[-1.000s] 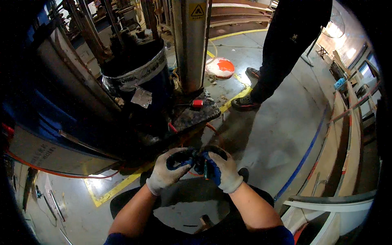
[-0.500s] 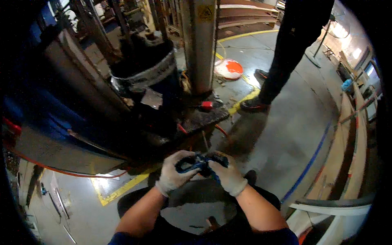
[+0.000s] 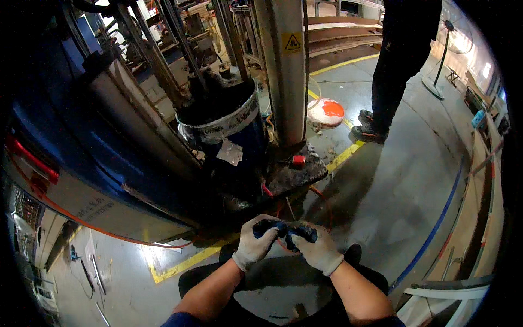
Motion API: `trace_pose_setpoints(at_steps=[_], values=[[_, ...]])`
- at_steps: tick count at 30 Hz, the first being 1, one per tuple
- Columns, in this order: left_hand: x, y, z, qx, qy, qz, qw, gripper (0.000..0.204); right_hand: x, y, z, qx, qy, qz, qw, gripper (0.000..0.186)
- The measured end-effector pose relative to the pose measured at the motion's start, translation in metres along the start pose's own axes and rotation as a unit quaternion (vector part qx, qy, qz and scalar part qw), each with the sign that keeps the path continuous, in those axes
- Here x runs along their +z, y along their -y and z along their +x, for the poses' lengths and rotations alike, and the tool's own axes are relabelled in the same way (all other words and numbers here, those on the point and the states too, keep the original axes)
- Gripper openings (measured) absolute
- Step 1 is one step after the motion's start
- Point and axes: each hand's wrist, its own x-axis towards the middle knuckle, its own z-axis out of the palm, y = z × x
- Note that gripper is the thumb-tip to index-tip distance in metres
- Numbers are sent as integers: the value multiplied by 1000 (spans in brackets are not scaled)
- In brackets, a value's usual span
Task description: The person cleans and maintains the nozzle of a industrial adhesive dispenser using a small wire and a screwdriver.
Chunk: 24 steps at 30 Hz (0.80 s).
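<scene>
My left hand [image 3: 254,243] and my right hand [image 3: 319,248] are raised in front of me above my knees, both in pale gloves with dark, blue-black fingers. Thumbs and fingers are closed on each side, and the fingertips of the two hands nearly meet. Something small and dark blue seems to be between them, but it blends with the stained fingers and I cannot make out what it is. Beyond my hands stands a dark drum [image 3: 239,143] with a grimy pale rim, on the base of a machine.
A grey machine post [image 3: 282,82] rises beside the drum. A red object [image 3: 298,160] lies on the blackened base plate [image 3: 305,173]. Further back are a white-and-red round lid [image 3: 327,112] and a standing person's leg [image 3: 393,76]. An orange hose [image 3: 131,238] runs along the left.
My view has shifted, so the drum and post appear lower and further right. My hands have drawn slightly apart at the fingertips, and the dark blue thing between them shows less.
</scene>
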Motion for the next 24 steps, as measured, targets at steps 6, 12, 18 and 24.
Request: trace_pose_setpoints(at_steps=[6,12,18,24], values=[[-4,9,7,-49,-102,-140,984,21,2,13,-4,-16,29,19,999,27],[-14,3,12,-63,-103,-259,958,25,-3,9,-3,36,82,28,996,24],[-10,-6,9,-94,-15,-78,992,25,7,-13,-1,-25,130,-28,991,32],[-11,-15,11,-142,-115,-133,974,21,-3,11,-2,-12,139,53,989,27]])
